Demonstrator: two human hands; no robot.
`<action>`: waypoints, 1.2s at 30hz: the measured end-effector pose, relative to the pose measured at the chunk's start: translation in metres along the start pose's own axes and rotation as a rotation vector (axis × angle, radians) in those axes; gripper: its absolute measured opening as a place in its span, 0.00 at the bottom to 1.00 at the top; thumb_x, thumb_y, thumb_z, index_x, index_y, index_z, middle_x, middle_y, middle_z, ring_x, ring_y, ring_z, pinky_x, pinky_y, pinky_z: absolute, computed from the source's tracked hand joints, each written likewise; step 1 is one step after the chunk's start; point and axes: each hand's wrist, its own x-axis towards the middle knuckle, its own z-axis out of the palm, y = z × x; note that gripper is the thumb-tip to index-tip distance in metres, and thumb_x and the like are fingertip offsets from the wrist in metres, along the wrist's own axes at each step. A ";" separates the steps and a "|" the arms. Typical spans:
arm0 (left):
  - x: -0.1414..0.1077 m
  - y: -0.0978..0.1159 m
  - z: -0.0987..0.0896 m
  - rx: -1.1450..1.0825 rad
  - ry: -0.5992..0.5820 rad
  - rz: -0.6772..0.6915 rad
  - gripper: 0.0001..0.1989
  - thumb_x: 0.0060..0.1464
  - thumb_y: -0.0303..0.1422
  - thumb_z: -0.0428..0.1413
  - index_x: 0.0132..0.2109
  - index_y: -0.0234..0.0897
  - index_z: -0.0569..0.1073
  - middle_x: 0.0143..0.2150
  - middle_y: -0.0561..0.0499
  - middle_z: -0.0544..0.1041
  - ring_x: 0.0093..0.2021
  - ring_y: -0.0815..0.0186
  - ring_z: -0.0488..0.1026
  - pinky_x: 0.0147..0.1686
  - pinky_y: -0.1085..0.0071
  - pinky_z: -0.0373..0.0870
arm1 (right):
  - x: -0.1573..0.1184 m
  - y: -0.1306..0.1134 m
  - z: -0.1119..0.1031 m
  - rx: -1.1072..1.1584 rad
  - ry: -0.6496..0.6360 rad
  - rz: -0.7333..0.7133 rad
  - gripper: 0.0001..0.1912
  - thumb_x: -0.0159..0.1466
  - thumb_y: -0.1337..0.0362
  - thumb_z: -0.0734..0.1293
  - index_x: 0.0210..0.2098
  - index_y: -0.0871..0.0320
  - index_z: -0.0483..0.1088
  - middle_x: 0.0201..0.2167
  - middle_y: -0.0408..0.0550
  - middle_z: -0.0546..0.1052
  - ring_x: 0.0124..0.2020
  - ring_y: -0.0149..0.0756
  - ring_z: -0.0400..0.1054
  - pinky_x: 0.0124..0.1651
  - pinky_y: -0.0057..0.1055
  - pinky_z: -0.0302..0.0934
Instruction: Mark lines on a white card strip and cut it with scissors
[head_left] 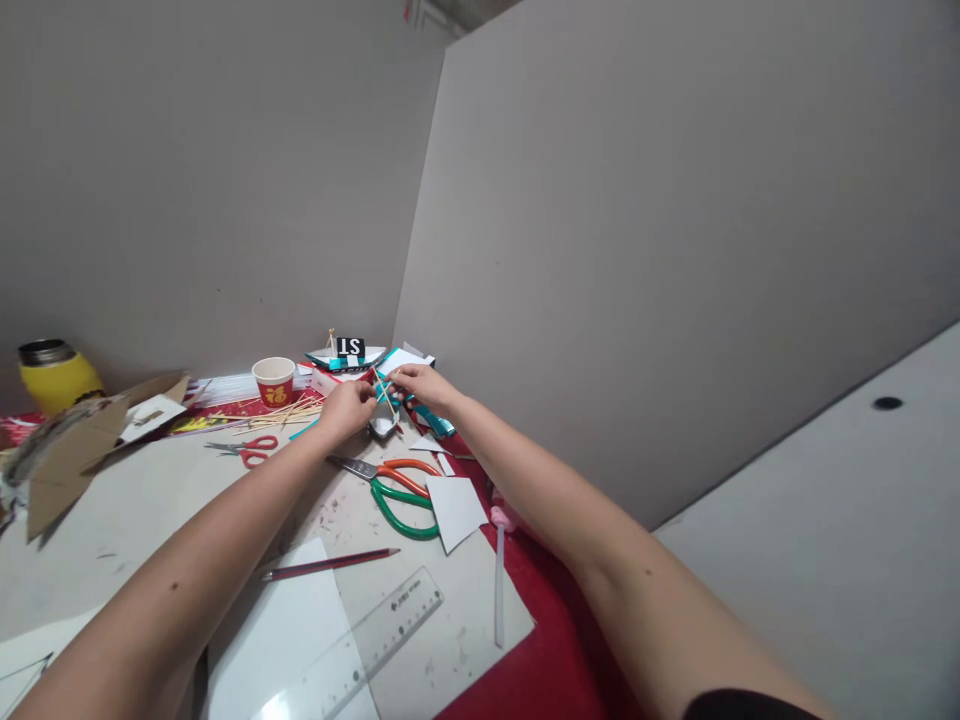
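Observation:
At the far corner of the table, my left hand [348,408] and my right hand [423,384] face each other with bent fingers. Between them stand thin wooden sticks [385,393], which rise crossed from a small grey-and-white folded paper boat [383,427]. My right fingertips pinch at the sticks. The left fingers are closed close to the sticks, and what they grip is too small to make out. Behind the hands sits a teal paper boat [341,363] with a black flag [350,347]. Teal and white card pieces [439,420] lie beside my right hand.
Green-and-orange-handled scissors [405,495], red scissors [259,450], a pencil [334,563] and a clear ruler [375,640] lie nearer. A paper cup [274,384], loose sticks [289,415], cardboard [75,465] and a yellow bottle [58,378] stand left. Grey panels [600,250] meet behind.

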 end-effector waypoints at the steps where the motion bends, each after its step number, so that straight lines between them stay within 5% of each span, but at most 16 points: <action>1: 0.000 -0.001 0.000 -0.001 0.001 0.004 0.15 0.62 0.37 0.55 0.53 0.36 0.71 0.52 0.45 0.73 0.47 0.59 0.74 0.45 0.57 0.73 | 0.000 0.000 0.000 -0.002 0.002 0.000 0.15 0.68 0.60 0.65 0.51 0.60 0.68 0.49 0.51 0.73 0.44 0.39 0.71 0.45 0.41 0.69; 22: -0.007 -0.007 -0.001 -0.001 -0.008 0.077 0.15 0.62 0.37 0.55 0.53 0.37 0.71 0.53 0.45 0.73 0.47 0.59 0.74 0.45 0.57 0.73 | -0.003 -0.002 0.001 -0.063 0.002 -0.001 0.15 0.68 0.60 0.65 0.52 0.60 0.68 0.50 0.52 0.73 0.45 0.40 0.71 0.46 0.42 0.69; 30: -0.013 -0.008 -0.001 0.072 0.014 0.110 0.15 0.62 0.38 0.55 0.53 0.37 0.71 0.53 0.45 0.73 0.47 0.59 0.73 0.46 0.56 0.73 | -0.019 0.006 -0.012 -0.251 0.046 -0.017 0.15 0.68 0.59 0.65 0.52 0.60 0.68 0.49 0.51 0.73 0.44 0.40 0.71 0.45 0.42 0.69; 36: -0.016 -0.007 0.001 0.112 0.035 0.127 0.15 0.62 0.37 0.55 0.53 0.37 0.71 0.53 0.45 0.73 0.48 0.58 0.73 0.46 0.56 0.73 | -0.025 0.014 0.002 -0.448 0.052 -0.081 0.15 0.67 0.60 0.66 0.50 0.61 0.69 0.47 0.50 0.74 0.43 0.41 0.72 0.43 0.40 0.70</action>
